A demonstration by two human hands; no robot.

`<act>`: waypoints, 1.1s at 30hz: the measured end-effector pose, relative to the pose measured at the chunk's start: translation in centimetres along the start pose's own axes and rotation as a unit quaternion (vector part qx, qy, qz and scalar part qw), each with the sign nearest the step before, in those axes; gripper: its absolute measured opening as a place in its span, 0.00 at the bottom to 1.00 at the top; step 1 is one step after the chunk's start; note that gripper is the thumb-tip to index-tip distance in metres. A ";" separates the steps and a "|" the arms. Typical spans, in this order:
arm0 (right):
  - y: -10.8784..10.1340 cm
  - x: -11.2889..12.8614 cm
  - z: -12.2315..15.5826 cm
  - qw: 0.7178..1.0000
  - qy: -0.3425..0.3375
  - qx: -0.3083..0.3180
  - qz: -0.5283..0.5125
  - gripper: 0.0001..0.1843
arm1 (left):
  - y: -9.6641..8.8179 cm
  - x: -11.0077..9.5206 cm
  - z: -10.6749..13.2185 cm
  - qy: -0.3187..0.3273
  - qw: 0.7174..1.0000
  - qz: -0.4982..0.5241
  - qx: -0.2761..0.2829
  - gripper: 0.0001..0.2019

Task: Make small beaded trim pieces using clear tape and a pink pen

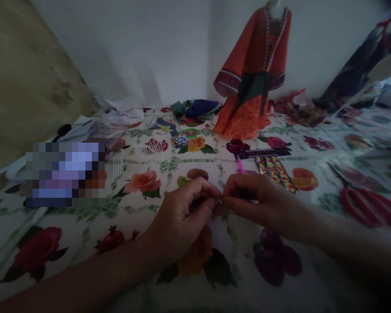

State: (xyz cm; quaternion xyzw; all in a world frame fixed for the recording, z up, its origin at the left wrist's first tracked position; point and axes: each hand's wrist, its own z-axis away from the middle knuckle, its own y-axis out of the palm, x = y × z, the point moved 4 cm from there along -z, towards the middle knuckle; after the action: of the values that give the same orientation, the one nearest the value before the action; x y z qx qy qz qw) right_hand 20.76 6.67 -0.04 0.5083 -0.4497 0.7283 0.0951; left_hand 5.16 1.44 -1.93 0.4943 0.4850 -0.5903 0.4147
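Observation:
My left hand and my right hand meet fingertip to fingertip above the floral tablecloth. Both are pinched together on a tiny item that is too small and dark to name. A pink pen lies just beyond my right hand. Beaded trim strips lie beside the pen, and a dark trim strip sits behind them.
Red-handled scissors lie at the right. A small orange dress on a stand is at the back by the wall, with folded fabrics to its left. Pearl strings and papers are at the left.

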 end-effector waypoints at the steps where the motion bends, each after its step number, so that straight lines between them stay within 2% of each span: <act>1: 0.0 0.0 0.0 1.000 0.001 0.003 -0.003 0.09 | 0.0 0.0 0.0 -0.001 1.000 0.002 0.000 0.05; 8: 0.1 0.4 0.1 1.000 0.018 0.011 -0.018 0.08 | 0.0 0.0 -0.1 -0.005 1.000 -0.018 -0.002 0.04; 16: 0.2 0.0 0.1 1.000 0.004 0.004 -0.019 0.09 | -0.1 -0.1 0.0 -0.002 0.999 -0.038 -0.008 0.05; 33: 0.3 0.5 0.3 1.000 0.006 -0.012 0.018 0.06 | -0.1 0.1 0.0 -0.004 1.000 -0.018 -0.018 0.04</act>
State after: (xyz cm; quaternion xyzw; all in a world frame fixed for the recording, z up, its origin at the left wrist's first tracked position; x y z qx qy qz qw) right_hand 20.56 6.15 0.22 0.4949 -0.4664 0.7275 0.0906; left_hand 5.03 1.43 -1.97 0.4761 0.5025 -0.5908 0.4145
